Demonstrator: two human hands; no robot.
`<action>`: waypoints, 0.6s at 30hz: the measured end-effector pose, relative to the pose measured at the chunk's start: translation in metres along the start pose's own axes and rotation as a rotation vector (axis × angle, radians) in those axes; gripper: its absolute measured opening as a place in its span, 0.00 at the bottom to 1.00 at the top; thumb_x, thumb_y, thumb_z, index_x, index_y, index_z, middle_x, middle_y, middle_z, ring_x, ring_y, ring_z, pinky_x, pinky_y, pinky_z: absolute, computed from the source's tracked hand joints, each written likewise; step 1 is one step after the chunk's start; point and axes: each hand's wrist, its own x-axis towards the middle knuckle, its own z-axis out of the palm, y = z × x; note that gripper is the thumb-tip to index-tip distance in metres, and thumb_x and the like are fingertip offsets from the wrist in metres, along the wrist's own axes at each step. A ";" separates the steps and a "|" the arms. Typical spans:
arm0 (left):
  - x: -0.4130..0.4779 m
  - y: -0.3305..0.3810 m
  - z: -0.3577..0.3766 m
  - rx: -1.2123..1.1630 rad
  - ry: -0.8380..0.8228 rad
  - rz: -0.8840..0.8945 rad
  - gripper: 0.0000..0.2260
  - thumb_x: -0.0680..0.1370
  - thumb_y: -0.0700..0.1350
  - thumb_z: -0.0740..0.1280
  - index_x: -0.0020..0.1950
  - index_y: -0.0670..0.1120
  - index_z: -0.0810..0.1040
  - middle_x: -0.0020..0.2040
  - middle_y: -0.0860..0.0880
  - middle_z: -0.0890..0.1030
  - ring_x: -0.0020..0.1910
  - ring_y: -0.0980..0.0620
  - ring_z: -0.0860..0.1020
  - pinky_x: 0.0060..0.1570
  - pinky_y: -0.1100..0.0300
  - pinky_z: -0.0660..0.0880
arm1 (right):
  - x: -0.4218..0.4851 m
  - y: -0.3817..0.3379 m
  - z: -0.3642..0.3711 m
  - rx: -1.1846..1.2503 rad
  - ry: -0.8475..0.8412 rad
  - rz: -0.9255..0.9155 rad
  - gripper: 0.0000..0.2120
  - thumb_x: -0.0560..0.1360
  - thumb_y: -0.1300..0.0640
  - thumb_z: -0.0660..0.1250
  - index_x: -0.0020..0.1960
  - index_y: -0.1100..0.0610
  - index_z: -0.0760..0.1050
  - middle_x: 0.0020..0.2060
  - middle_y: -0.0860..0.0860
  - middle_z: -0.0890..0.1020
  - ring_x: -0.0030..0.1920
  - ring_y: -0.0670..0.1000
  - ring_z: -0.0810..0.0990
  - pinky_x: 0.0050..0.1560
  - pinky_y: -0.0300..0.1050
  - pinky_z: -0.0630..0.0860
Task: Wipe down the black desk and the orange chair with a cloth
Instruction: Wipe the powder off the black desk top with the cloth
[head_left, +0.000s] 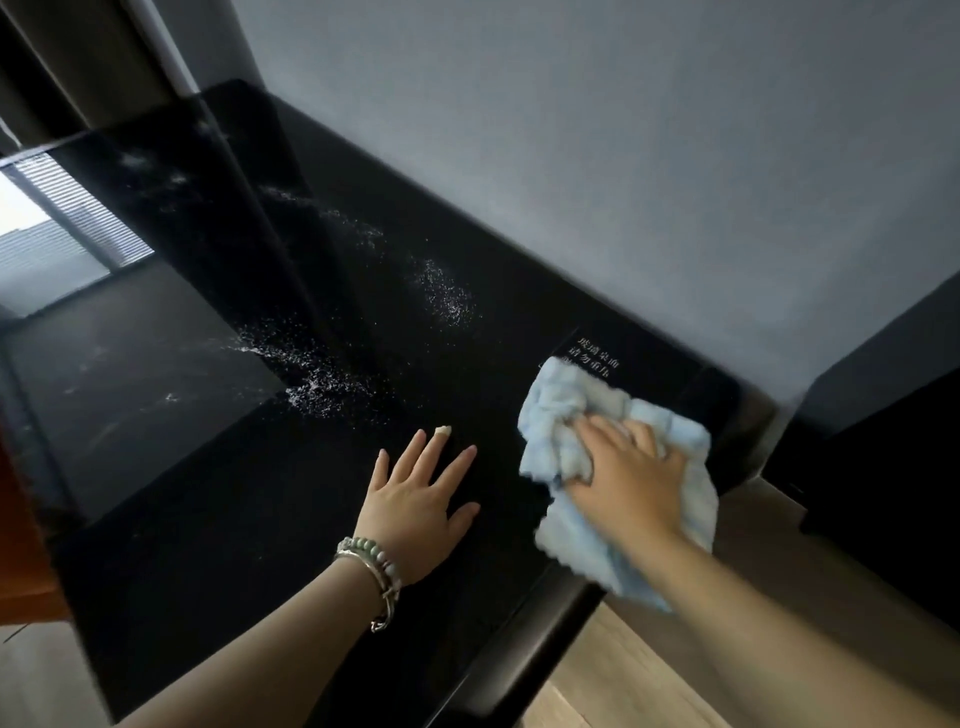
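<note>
Orange chair (18, 519): only a sliver shows at the left edge, beside the desk.
Desk (249, 530): black and glossy, with its long axis running along the grey wall (571, 156) from upper left to lower right.
Droplets (447, 299): white specks scattered in patches across the middle of the desk.
Left hand (415, 514): flat on the desk with fingers spread, holding nothing and pointing toward the wall.
Bracelets (371, 566): beaded and metal, on the left wrist.
Writing (597, 353): white Chinese characters, seemingly 玻璃桌面 / 请勿重压, with a lower line hidden by the cloth.
Cloth (558, 415): pale blue and crumpled, lying long from the writing to past the desk's near edge.
Right hand (631, 467): presses down on the cloth, fingers bent into its folds.
</note>
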 end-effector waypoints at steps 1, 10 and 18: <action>0.000 0.001 -0.001 -0.002 0.008 0.001 0.27 0.78 0.61 0.51 0.75 0.61 0.44 0.77 0.54 0.41 0.75 0.51 0.39 0.72 0.48 0.39 | -0.016 -0.003 0.001 -0.017 0.034 -0.070 0.17 0.66 0.39 0.58 0.54 0.41 0.70 0.48 0.41 0.76 0.54 0.52 0.73 0.45 0.52 0.67; -0.004 0.000 -0.010 -0.023 0.016 0.039 0.28 0.78 0.60 0.56 0.75 0.56 0.51 0.76 0.55 0.48 0.76 0.52 0.44 0.73 0.48 0.45 | 0.076 0.041 -0.017 0.171 -0.092 0.272 0.19 0.73 0.45 0.54 0.62 0.46 0.67 0.62 0.49 0.72 0.65 0.57 0.66 0.62 0.62 0.63; -0.008 -0.001 -0.008 -0.045 0.039 0.052 0.28 0.78 0.60 0.55 0.76 0.56 0.50 0.76 0.55 0.49 0.76 0.51 0.44 0.73 0.50 0.43 | -0.013 0.010 -0.003 -0.009 0.002 -0.168 0.23 0.67 0.34 0.52 0.60 0.37 0.64 0.53 0.39 0.74 0.59 0.50 0.69 0.50 0.52 0.64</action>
